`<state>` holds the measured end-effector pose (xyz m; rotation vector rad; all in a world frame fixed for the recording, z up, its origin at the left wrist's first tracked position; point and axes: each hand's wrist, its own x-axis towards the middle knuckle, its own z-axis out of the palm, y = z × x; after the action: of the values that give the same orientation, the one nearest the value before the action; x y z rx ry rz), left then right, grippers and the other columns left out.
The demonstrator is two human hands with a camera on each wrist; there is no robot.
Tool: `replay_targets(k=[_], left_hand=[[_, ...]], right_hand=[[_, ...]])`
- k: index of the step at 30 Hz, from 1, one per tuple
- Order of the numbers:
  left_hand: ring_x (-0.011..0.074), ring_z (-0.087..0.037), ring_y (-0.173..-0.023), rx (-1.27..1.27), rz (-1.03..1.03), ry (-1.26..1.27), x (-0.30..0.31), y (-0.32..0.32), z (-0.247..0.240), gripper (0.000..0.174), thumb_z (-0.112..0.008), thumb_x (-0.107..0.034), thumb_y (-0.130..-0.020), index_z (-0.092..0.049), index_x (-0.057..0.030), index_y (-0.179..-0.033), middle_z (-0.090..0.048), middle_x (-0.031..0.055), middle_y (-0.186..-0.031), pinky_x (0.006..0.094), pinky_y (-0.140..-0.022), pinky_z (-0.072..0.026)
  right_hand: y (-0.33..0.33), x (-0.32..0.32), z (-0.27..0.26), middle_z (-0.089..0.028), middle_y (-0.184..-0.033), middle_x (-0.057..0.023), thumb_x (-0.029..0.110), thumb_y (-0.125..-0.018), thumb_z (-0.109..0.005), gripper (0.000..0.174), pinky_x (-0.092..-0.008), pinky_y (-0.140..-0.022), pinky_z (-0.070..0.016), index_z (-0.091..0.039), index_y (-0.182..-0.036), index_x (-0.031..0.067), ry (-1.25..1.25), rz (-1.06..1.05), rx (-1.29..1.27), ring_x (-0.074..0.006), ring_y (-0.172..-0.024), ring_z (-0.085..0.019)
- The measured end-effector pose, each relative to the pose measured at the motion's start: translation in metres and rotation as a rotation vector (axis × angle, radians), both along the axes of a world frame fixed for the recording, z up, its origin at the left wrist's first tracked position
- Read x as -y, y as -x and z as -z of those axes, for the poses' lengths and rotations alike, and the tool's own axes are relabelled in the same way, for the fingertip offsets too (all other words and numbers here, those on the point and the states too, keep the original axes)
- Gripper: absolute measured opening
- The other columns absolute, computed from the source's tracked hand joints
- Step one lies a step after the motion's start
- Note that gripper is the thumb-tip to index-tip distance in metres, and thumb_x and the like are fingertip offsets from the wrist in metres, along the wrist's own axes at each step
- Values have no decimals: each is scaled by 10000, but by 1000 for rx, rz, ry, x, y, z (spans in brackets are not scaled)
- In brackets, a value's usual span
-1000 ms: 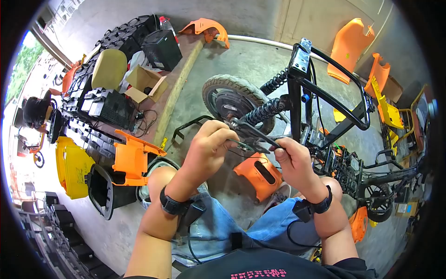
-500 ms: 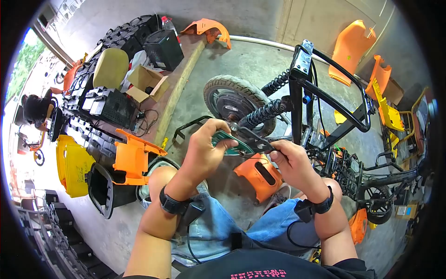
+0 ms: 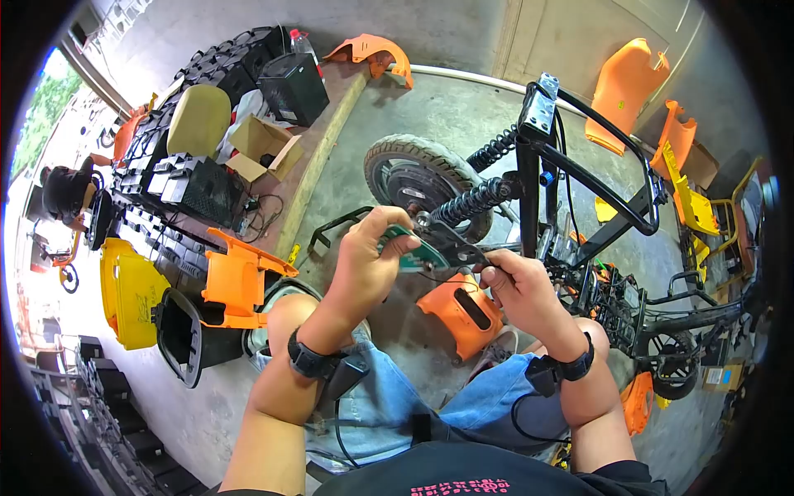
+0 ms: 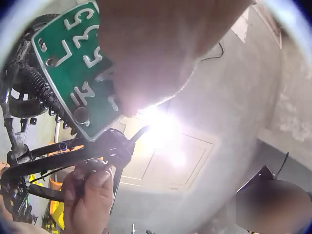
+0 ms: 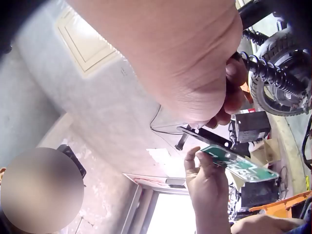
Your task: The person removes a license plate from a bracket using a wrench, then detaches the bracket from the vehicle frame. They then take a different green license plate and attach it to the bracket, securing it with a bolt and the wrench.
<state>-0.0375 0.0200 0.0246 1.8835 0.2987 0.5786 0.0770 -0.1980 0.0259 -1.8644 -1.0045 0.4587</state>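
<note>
Two hands, slightly apart: left hand (image 3: pixel 364 258) has the green plate (image 3: pixel 425 259) pinched, right hand (image 3: pixel 531 299) grips one end of a black bracket (image 3: pixel 456 247). Plate's between them, closer to the left fingers, bracket right beside it. Long axis slants from left toward right, lettered face showing in both wrist views.

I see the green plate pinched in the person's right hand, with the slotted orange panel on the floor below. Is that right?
Not quite: the left hand pinches the green plate, as the head view shows; the right hand holds the end of a black piece beside it. The slotted orange panel is indeed on the floor below.
</note>
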Motion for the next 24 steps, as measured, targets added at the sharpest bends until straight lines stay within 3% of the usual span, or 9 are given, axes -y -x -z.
replay_targets(k=[9, 12, 14, 17, 18, 19, 21, 23, 24], left_hand=[[90, -567, -899, 7, -35, -82, -3, 2, 2, 180, -607, 33, -933, -607, -51, -1092, -635, 15, -948, 229, -813, -457], [76, -555, -876, 24, -17, 12, -3, 2, 1, 135, -602, 23, -943, -613, -46, -1058, -629, 4, -940, 217, -801, -444], [76, -550, -840, 20, -55, 69, -3, 2, 2, 116, -617, 11, -936, -627, -53, -1033, -625, 3, -904, 223, -771, -447], [69, -536, -800, 35, -89, 169, -5, 2, 1, 83, -628, -17, -938, -639, -57, -1010, -616, -8, -871, 222, -738, -445], [61, -527, -796, 55, -82, 211, -6, 2, 1, 70, -623, -32, -948, -637, -55, -1013, -610, -18, -874, 217, -734, -440], [61, -527, -796, 55, -80, 211, -7, 2, 1, 70, -623, -32, -948, -637, -55, -1013, -610, -18, -874, 217, -734, -440], [46, -531, -824, 50, -65, 237, -8, 1, 2, 64, -580, -23, -978, -607, -47, -1031, -609, -21, -906, 201, -745, -427], [47, -532, -815, 19, -97, 216, -8, 0, 1, 59, -582, -30, -979, -608, -45, -1030, -609, -23, -897, 199, -742, -427], [47, -533, -805, -14, -134, 196, -9, 0, 1, 56, -585, -36, -980, -608, -43, -1030, -608, -24, -889, 198, -739, -427]], right_hand=[[0, 1, 3, -606, -729, -166, 131, -948, -633, 168, -342, -595, -476, -615, -1043, -6, 37, -1, 39, -311, -621, -585], [1, 5, 8, -602, -733, -126, 174, -988, -594, 175, -297, -564, -451, -608, -1028, 4, -82, 8, 20, -236, -580, -560], [3, 6, 6, -574, -742, -53, 215, -1029, -536, 201, -234, -541, -410, -604, -1016, 27, -387, 219, -330, -128, -574, -521], [-3, 7, 7, -529, -747, 4, 237, -1050, -491, 215, -180, -541, -377, -603, -1026, 55, -727, 276, -399, -55, -594, -479], [-4, 6, 7, -548, -737, -20, 216, -1030, -534, 208, -225, -537, -392, -596, -956, 31, -779, 302, -456, -91, -586, -496], [-4, 5, 6, -548, -737, -20, 216, -1030, -534, 208, -225, -537, -392, -596, -956, 31, -779, 303, -454, -91, -586, -496], [-3, 6, 5, -574, -733, -50, 195, -1002, -579, 218, -285, -556, -423, -590, -903, 1, -188, 48, -71, -134, -600, -520], [2, 7, 5, -598, -731, -89, 168, -986, -594, 195, -312, -630, -458, -614, -965, -25, 123, 25, -81, -176, -644, -532], [2, 6, 6, -592, -729, -70, 171, -993, -587, 202, -298, -621, -451, -610, -954, -26, -14, 49, -128, -157, -639, -523]])
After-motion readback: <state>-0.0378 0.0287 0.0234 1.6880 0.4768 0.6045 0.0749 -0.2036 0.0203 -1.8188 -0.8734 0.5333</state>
